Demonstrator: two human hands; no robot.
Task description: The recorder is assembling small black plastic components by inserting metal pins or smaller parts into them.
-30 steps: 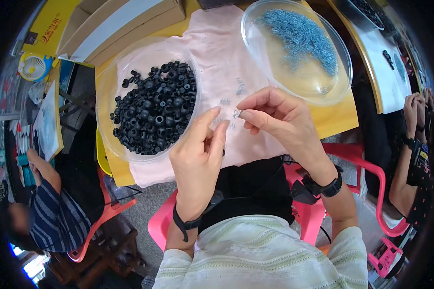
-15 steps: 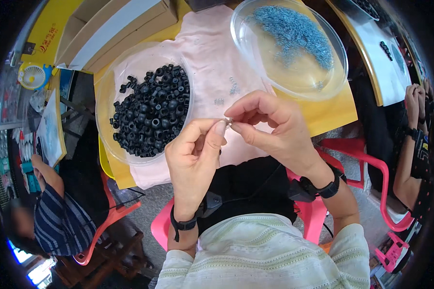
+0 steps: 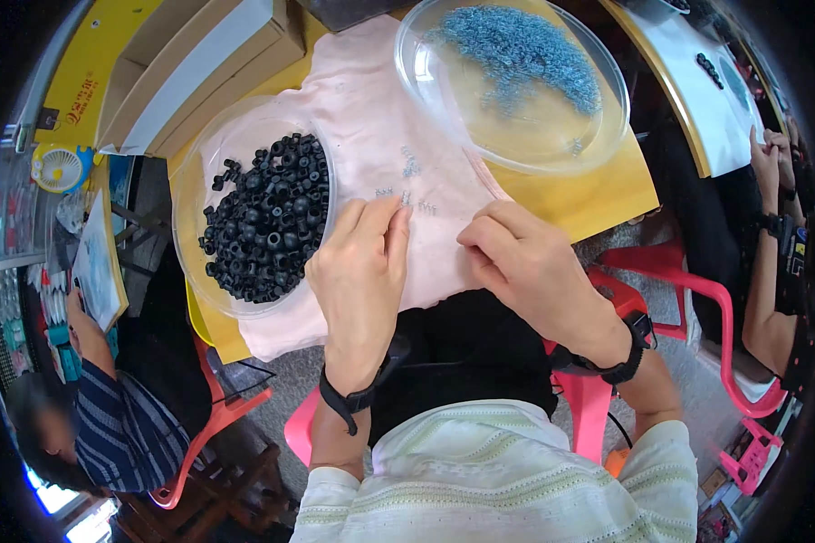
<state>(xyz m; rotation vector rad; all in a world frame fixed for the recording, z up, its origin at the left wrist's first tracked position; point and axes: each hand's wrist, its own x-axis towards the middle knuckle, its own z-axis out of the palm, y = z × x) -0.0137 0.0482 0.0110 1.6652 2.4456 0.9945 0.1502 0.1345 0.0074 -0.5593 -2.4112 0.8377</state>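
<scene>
On the pale pink cloth (image 3: 362, 100), a few small clusters of silvery, spring-like pieces (image 3: 410, 163) lie spread out. My left hand (image 3: 360, 281) is over the cloth, thumb and index finger pinched together right beside the nearest silvery pieces; whatever is between them is too small to see. To its right, my right hand (image 3: 539, 276) is held apart with fingers curled and pressed together, their contents hidden. A round clear tray (image 3: 186, 204) to the left holds a heap of black plastic cord-lock parts (image 3: 272, 217), ball-shaped and cylindrical.
At the far right, another round clear tray (image 3: 421, 90) holds a blue-grey heap of tiny spring-like pieces (image 3: 525, 54). A cardboard box (image 3: 217, 81) stands at the back left. Beside a small yellow fan (image 3: 61, 169) is a person in stripes (image 3: 122, 425); another person's hands (image 3: 770, 163) show at right.
My hands have parted after being together at the fingertips. The left now reaches forward to the silvery pieces on the cloth; the right has drawn down and back. The view has shifted slightly.
</scene>
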